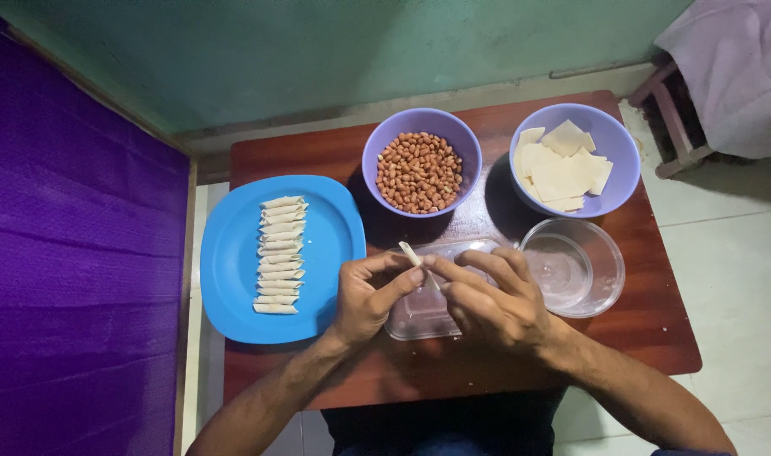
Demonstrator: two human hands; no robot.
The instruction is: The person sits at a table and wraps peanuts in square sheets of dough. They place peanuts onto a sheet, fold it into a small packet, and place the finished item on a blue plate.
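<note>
Both hands pinching one small rolled wrapper point(412, 254), left hand point(370, 294) and right hand point(489, 298) fingertips meeting on it. Long axis slanting up-left, above clear tray point(419, 317) on worktop point(647, 321). Equally near both.

Worktop point(656, 338): small, dark reddish-brown wood. Resting directly on it: blue plate point(233, 279) overhanging the left edge, purple bowl of peanuts point(421, 165) and purple bowl of pale dough squares point(575, 160) at the far side, clear round bowl point(574, 268) and clear rectangular container point(423, 308) nearer.
</note>
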